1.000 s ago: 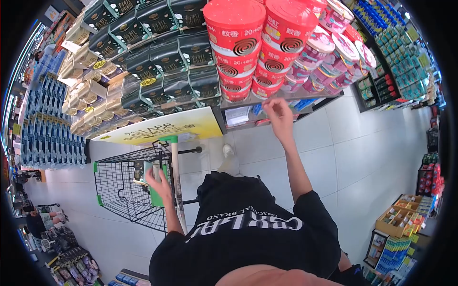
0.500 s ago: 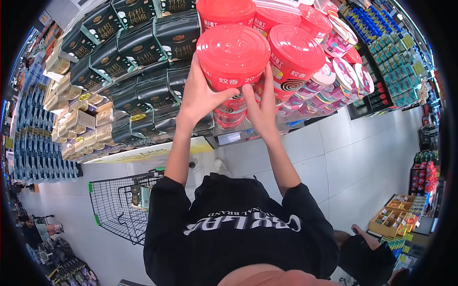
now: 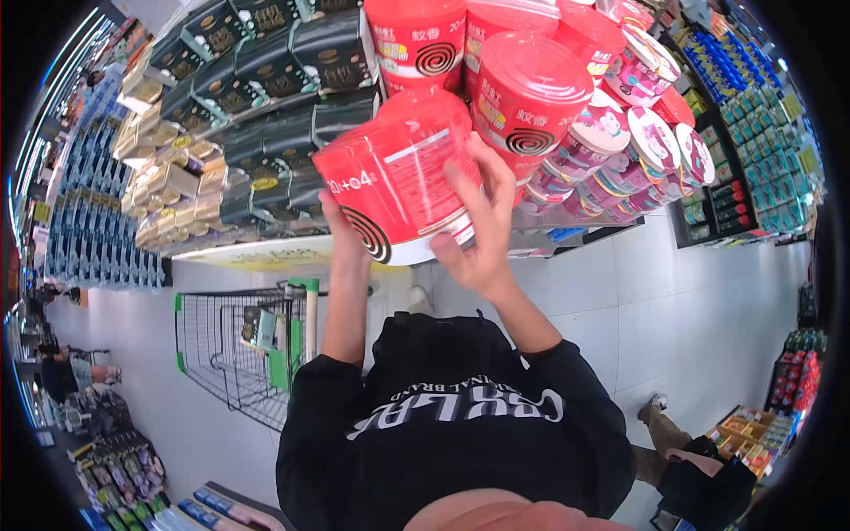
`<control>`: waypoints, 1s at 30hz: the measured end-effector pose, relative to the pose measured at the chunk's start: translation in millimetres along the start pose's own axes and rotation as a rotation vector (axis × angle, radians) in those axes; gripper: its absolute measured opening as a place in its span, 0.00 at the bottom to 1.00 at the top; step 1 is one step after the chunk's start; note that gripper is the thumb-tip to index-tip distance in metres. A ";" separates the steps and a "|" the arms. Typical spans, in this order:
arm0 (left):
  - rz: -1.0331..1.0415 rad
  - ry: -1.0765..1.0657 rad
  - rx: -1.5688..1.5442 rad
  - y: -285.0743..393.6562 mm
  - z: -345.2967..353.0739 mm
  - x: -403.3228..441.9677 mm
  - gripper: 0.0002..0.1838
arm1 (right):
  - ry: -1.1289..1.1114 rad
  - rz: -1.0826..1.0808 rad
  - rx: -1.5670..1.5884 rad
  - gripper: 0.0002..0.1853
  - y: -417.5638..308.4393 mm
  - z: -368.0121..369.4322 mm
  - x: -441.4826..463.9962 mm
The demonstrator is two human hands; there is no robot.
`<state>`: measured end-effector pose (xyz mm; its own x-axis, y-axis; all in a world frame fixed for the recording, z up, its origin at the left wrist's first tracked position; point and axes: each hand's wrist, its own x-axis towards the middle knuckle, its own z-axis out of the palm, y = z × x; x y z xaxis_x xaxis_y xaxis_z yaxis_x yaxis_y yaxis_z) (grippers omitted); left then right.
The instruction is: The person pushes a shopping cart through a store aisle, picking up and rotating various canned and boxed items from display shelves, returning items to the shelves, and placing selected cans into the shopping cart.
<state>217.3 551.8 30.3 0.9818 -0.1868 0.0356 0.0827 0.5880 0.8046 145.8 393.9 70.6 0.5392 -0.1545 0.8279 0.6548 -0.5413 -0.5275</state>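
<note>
A red tub (image 3: 403, 181) with a black spiral and small printed text is tilted between my two hands, in front of the stacked tubs. My left hand (image 3: 347, 234) grips its left side, the fingers partly hidden behind it. On the tub's right side, my right hand (image 3: 482, 217) is wrapped round it, thumb near the lower edge. More red tubs (image 3: 531, 97) stand stacked just behind, and dark green packs (image 3: 266, 66) are piled to their left.
A wire shopping cart (image 3: 239, 341) with green corners and a dark pack (image 3: 258, 327) inside stands at left. Pink tubs (image 3: 651, 142) are stacked at right. Another person (image 3: 704, 482) in dark clothes is at the lower right, and shelves line both sides.
Both hands reached the stacked tubs and took hold of one. Since then it has come off the stack toward me and tilted. The other person has come further into view at lower right.
</note>
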 end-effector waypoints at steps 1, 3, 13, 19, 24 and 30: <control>0.007 0.060 -0.061 -8.7 3.1 -12.0 0.40 | -0.043 0.135 0.076 0.37 -6.1 -9.3 -5.4; -0.097 0.122 -0.227 -53.9 -32.4 -24.8 0.38 | -0.112 0.459 0.360 0.43 -2.4 -17.7 -34.0; -0.244 0.195 -0.212 -94.0 -50.8 -129.8 0.35 | -0.171 0.633 0.362 0.49 -38.6 -48.8 -130.6; -0.238 0.182 -0.196 -69.7 -19.5 -148.3 0.34 | -0.274 0.658 0.318 0.45 -51.8 -66.0 -138.6; -0.041 -0.007 0.389 -64.2 1.3 -165.8 0.35 | -0.175 0.864 0.530 0.40 -25.5 -72.3 -166.4; 0.166 -0.212 1.123 -37.4 31.3 -218.0 0.37 | 0.166 1.325 1.523 0.32 18.4 -88.2 -206.6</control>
<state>-5.2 545.9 10.9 0.9090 -0.3635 0.2038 -0.3481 -0.3936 0.8508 -0.3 342.9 -93.3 0.9808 0.1005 -0.1673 -0.1518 0.9317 -0.3299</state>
